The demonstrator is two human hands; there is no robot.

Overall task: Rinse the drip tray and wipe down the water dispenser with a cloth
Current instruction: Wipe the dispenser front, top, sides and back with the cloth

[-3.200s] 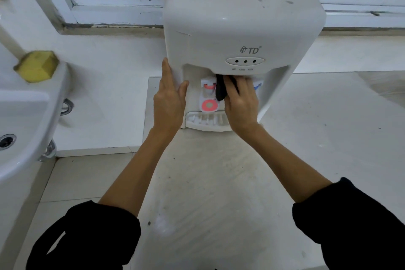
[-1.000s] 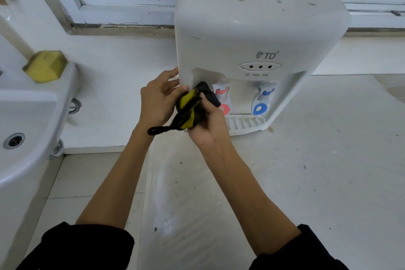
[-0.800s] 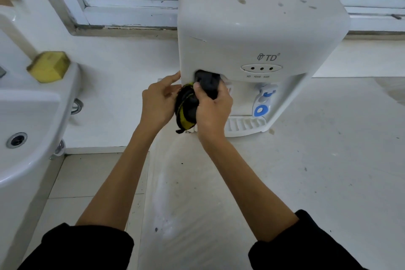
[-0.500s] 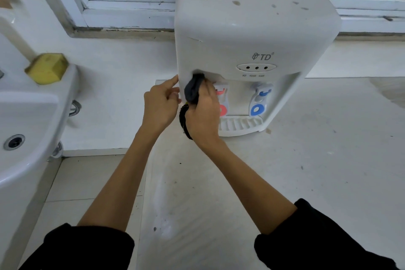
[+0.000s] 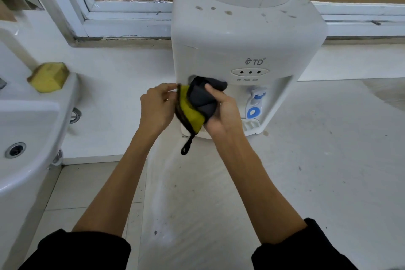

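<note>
Your cloth (image 5: pixel 198 103), a soft folded pad with a dark grey face, a yellow face and a hanging black loop, sits bunched just in front of the water dispenser (image 5: pixel 241 46), at its lower left corner. Your right hand (image 5: pixel 223 114) is curled round the grey fold, and your left hand (image 5: pixel 156 106) pinches the yellow edge. Judging by this, you are refolding: turn a clean face outward, flatten it against your palm, then press flat along the smooth, speckled white plastic. The ribbed drip tray (image 5: pixel 252 126) sits at the dispenser's foot, below the blue tap (image 5: pixel 254 103). Left of the dispenser, a blocky yellow sponge (image 5: pixel 48 76) rests on the glossy sink (image 5: pixel 32 116).
</note>
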